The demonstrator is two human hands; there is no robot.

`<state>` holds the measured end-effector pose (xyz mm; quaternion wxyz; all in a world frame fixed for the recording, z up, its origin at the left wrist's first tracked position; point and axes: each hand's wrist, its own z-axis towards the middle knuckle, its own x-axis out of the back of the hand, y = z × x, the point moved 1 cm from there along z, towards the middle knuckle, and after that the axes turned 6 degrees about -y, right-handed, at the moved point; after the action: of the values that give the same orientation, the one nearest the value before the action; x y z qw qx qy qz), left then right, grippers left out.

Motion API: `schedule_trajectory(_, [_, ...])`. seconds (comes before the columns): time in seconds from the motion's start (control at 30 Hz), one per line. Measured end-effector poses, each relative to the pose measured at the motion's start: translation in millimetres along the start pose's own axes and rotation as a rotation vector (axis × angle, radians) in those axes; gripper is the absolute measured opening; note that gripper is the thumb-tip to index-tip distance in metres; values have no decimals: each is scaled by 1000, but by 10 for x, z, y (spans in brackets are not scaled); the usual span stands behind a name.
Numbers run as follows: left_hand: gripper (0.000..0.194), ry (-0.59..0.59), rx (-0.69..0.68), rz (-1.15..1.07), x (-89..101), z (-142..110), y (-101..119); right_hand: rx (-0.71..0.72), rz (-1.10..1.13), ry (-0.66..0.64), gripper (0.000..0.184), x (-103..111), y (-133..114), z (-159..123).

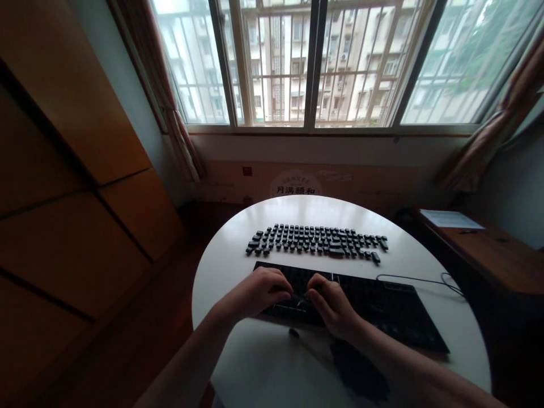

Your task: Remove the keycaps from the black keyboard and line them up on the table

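Observation:
A black computer keyboard [395, 311] lies on the white round table, with its keycaps taken off at least in part. Over its left half, my left hand [267, 286] is closed, fingertips pinched at a small dark thing I cannot make out. Just to the right, my right hand [331, 300] is also closed in a pinch, its fingertips close to the left ones. Whatever it grips is mostly hidden, though thin pale metal shows around the fingers. Beyond the keyboard, many loose black keycaps [314, 241] are laid out in rows.
The white table [229, 243] has a curved edge. A small dark piece [293, 333] lies in front of the keyboard. A black cable [425, 279] runs off to the right. Beside the table, a wooden desk [480, 249] bears papers [450, 219]. A wooden cabinet [123, 221] stands left.

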<state>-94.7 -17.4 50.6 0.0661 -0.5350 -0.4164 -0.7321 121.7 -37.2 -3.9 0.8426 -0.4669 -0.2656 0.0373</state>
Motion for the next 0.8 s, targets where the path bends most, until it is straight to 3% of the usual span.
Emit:
schedule_trajectory(0.1, [12, -25, 22, 13, -37, -26, -42, -31, -36, -48, 22, 18, -28, 32])
schedule_trajectory(0.4, [17, -139, 6, 94, -12, -40, 14, -59, -147, -382, 18, 278, -179, 109])
schedule_trajectory(0.8, [21, -141, 16, 98, -57, -56, -33, -88, 53, -412, 31, 434, -33, 134])
